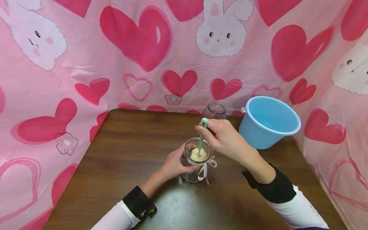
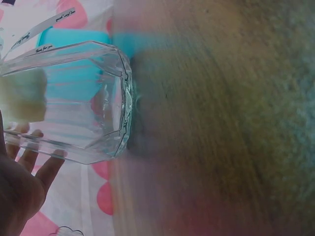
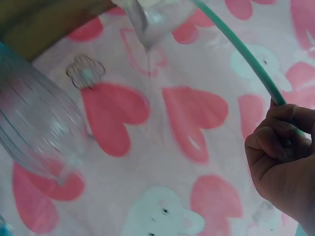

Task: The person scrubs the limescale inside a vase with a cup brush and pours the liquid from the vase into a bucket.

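Backdrop: pink cloth [image 1: 86, 64] printed with red hearts and white bunnies hangs behind and on both sides of the table.
Surface: dark brown wooden table [image 1: 129, 143], its grain running left to right.
Glass jar: small clear jar [image 1: 197, 166] stands upright near the middle of the table, toward the person, with a white ribbon [image 1: 207, 166] tied round its neck and a pale yellow lump [image 1: 198, 154] inside.
Left hand: the left hand [image 1: 172, 166] wraps the jar from its left side; in the left wrist view the fingers [image 2: 47, 169] lie curled against the faceted glass [image 2: 74, 103].
Right hand: the right hand [image 1: 222, 137] is above and just right of the jar, fingers curled and pinching the upper end of a mint green stick [image 1: 201, 137]; the right wrist view shows the fingers [image 3: 278, 135] closed round it.
Stick: its lower end goes down through the jar's mouth to the yellow lump.
Second jar: another clear jar [image 1: 214, 111] stands behind the right hand, near the far edge.
Bucket: light blue plastic bucket [image 1: 268, 123] sits at the far right of the table, tilted slightly, well apart from the held jar.
Sleeves: white with black cuffs [image 1: 138, 201] on both arms.
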Action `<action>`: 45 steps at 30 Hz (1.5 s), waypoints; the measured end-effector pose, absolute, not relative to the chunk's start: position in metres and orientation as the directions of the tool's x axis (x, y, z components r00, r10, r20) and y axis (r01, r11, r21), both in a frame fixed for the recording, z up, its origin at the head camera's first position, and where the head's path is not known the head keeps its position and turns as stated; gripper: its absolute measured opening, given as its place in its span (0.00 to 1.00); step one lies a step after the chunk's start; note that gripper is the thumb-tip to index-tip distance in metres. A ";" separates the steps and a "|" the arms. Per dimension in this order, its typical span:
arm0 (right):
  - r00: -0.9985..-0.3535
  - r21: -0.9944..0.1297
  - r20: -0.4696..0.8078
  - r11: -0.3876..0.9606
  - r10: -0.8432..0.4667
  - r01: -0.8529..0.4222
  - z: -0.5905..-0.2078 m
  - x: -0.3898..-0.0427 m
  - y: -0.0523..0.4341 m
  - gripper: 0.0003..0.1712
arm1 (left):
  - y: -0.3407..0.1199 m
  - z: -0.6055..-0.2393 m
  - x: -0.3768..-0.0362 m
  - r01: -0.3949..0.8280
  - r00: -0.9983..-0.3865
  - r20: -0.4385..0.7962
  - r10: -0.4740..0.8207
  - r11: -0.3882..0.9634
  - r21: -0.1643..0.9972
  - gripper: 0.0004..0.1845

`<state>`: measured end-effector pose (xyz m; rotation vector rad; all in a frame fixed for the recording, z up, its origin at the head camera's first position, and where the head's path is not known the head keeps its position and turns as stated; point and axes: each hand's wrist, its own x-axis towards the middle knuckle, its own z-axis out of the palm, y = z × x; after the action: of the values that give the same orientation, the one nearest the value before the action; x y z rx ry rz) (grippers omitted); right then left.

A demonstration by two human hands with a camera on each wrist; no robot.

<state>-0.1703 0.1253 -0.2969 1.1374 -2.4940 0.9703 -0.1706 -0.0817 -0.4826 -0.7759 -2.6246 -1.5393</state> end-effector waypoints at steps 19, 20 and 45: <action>-0.786 -0.588 0.351 0.533 -0.509 -0.608 -0.322 -0.173 0.131 0.13 | -0.083 -0.483 -0.173 0.423 -0.877 0.258 0.406 0.398 0.814 0.44; -0.785 -0.587 0.379 0.528 -0.490 -0.613 -0.318 -0.173 0.133 0.13 | -0.083 -0.484 -0.173 0.420 -0.880 0.253 0.403 0.407 0.811 0.44; -0.815 -0.647 0.362 0.508 -0.453 -0.570 -0.325 -0.167 0.130 0.09 | -0.083 -0.485 -0.171 0.416 -0.880 0.253 0.401 0.398 0.817 0.44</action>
<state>-0.1666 0.1302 -0.3250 0.8879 -2.5988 1.1970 -0.1710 -0.0826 -0.4847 -0.7643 -2.6136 -1.5356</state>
